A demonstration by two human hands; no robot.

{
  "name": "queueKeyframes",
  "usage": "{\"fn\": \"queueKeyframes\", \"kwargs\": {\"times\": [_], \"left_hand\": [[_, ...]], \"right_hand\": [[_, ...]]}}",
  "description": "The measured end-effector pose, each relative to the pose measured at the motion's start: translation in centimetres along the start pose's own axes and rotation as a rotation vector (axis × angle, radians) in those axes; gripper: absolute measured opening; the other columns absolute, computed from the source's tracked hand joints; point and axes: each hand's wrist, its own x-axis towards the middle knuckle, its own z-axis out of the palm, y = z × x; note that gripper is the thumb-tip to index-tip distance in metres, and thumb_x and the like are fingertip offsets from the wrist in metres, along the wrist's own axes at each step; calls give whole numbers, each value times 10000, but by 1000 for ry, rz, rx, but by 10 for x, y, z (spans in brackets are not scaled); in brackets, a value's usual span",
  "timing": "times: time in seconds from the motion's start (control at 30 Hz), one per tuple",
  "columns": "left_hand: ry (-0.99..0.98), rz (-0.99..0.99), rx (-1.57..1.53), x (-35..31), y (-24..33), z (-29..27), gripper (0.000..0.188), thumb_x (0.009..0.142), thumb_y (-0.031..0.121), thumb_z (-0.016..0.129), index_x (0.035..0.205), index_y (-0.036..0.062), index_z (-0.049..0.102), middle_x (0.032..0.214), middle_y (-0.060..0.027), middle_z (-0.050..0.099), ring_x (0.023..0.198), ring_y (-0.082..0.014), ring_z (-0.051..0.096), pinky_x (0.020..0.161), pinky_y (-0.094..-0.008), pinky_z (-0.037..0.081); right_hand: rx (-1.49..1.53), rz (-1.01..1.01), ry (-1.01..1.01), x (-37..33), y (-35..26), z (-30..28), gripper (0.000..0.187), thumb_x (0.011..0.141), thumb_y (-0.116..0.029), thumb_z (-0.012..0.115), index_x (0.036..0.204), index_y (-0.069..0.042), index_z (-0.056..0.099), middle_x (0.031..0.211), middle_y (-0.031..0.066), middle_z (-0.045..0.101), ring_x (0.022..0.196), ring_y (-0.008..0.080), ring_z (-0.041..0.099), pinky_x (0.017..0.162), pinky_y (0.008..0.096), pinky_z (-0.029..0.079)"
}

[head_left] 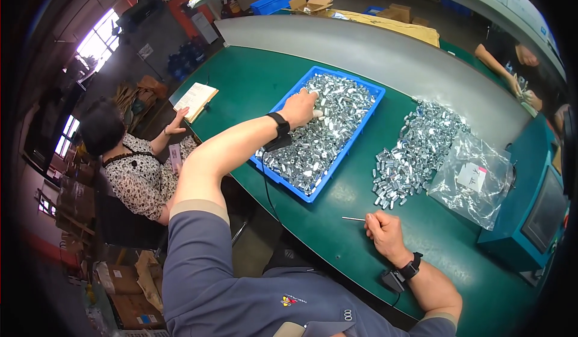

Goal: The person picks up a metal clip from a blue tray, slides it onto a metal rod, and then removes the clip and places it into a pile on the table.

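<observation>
My left hand (300,108) reaches over the near-left side of a blue plastic tray (346,158), down onto a heap of small shiny metal parts (319,138). Its thumb and forefinger, with whitish covers on the tips, are apart among the pieces; the other fingers are partly hidden. Closed around a thin metal rod (353,218), my right hand (385,234) rests low over the green table (337,228). The rod points left from the fist. Beyond this hand a loose pile of similar metal parts (415,147) lies directly on the table.
A clear plastic bag (472,180) with a white label lies beside the loose pile. At the right stands a teal machine with a screen (542,204). A grey partition (337,66) borders the far side. On the left, a seated person (135,162) touches an open notebook (195,100).
</observation>
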Motion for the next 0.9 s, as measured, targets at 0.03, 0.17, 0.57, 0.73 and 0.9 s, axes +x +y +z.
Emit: {"fn": "queueKeyframes", "kwargs": {"times": [0.03, 0.17, 0.57, 0.73, 0.9], "left_hand": [[18, -7, 3, 7, 0, 3, 523, 844, 394, 766, 1179, 38, 579, 1150, -281, 571, 1009, -463, 629, 845, -518, 534], [18, -4, -23, 30, -7, 1, 494, 831, 361, 784, 1128, 19, 588, 1098, -277, 609, 1003, -465, 631, 843, -516, 529], [32, 438, -49, -12, 77, -30, 439, 884, 372, 709, 1253, 145, 641, 1148, -144, 608, 1008, -354, 635, 843, -448, 548], [129, 659, -24, -24, 75, -7, 257, 872, 264, 692, 1049, 80, 663, 1023, -136, 572, 960, -333, 621, 791, -437, 558], [147, 655, 1, 1, 62, 4, 110, 890, 161, 611, 948, 68, 621, 974, -163, 583, 910, -349, 650, 751, -461, 554]], "right_hand": [[-19, 0, 0, -1, 0, 0, 278, 1009, -143, 587, 774, -1, 624, 665, 22, 621, 547, 73, 561, 493, 241, 429], [3, 4, 21, 0, -8, 2, 302, 993, -146, 608, 737, 13, 625, 617, 40, 608, 528, 86, 552, 488, 263, 425], [-31, -8, -7, 6, -10, -4, 312, 1011, -184, 595, 755, -8, 624, 607, 9, 593, 522, 72, 544, 479, 241, 408], [-46, -2, -17, 2, -7, 0, 326, 1015, -191, 587, 752, -2, 621, 603, 20, 600, 511, 69, 540, 471, 234, 411], [-18, 69, 21, -3, 3, -1, 336, 1024, -196, 578, 738, -22, 600, 634, 18, 604, 518, 64, 546, 461, 222, 409]]}}
